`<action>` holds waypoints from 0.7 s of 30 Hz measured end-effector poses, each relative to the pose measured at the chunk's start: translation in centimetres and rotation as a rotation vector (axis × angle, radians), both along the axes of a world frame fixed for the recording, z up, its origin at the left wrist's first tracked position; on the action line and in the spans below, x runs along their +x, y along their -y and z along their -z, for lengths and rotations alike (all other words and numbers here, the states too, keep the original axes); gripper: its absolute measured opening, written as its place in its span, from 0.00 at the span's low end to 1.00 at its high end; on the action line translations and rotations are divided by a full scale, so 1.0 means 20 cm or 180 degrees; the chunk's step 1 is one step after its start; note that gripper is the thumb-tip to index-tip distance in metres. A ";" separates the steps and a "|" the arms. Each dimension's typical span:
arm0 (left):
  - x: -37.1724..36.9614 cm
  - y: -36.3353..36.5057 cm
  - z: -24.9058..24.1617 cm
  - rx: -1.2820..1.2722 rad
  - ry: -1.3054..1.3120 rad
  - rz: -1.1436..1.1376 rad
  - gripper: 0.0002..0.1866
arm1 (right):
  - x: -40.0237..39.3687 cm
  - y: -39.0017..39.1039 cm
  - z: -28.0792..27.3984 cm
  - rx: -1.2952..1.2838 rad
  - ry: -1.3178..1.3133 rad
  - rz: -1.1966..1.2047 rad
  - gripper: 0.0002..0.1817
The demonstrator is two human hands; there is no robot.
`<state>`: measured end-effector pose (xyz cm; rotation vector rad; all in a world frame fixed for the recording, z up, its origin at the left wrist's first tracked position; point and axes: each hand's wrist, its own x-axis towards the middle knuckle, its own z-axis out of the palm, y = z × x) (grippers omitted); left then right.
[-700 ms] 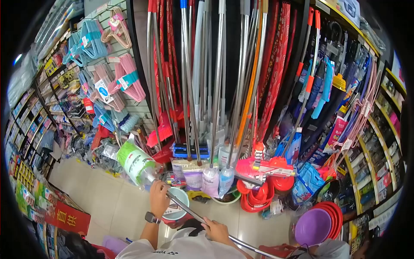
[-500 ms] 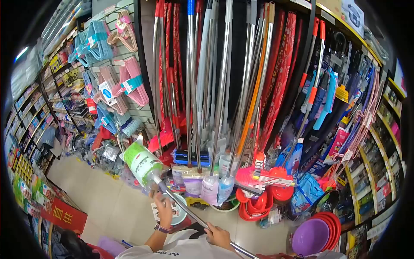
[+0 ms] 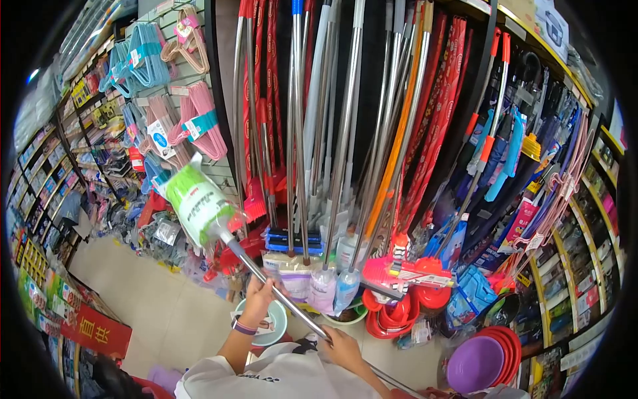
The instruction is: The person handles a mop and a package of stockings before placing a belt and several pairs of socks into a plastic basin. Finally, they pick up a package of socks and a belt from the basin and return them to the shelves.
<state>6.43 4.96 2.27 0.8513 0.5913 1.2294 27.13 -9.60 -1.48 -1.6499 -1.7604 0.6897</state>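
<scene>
Green mop head (image 3: 197, 205) sits higher — left hand (image 3: 256, 300) now grips the pole (image 3: 299, 312).

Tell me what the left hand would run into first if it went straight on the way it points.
Past the pole it holds, the left hand would probably meet the bagged items beneath the upright poles, though depth is hard to judge.
</scene>
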 end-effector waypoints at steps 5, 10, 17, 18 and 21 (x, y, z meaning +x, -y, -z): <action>-0.06 -0.09 -0.23 0.0499 -0.0533 -0.0540 0.16 | 0.11 0.12 0.18 -0.0306 -0.0027 0.0059 0.20; -0.03 -0.15 -0.39 0.0801 -0.0626 -0.0778 0.15 | 0.22 0.22 0.48 -0.0426 0.0332 0.0220 0.20; 0.09 -0.14 -0.43 0.1226 -0.1017 -0.0491 0.21 | 0.24 0.17 0.96 -0.0574 0.0657 -0.0192 0.16; 0.11 -0.13 -0.41 0.1226 -0.1005 -0.0489 0.21 | 0.23 0.16 0.98 -0.0589 0.0647 -0.0326 0.15; 0.18 -0.11 -0.27 0.1293 -0.1309 -0.0331 0.26 | 0.19 0.14 1.04 -0.0650 0.0388 -0.0296 0.13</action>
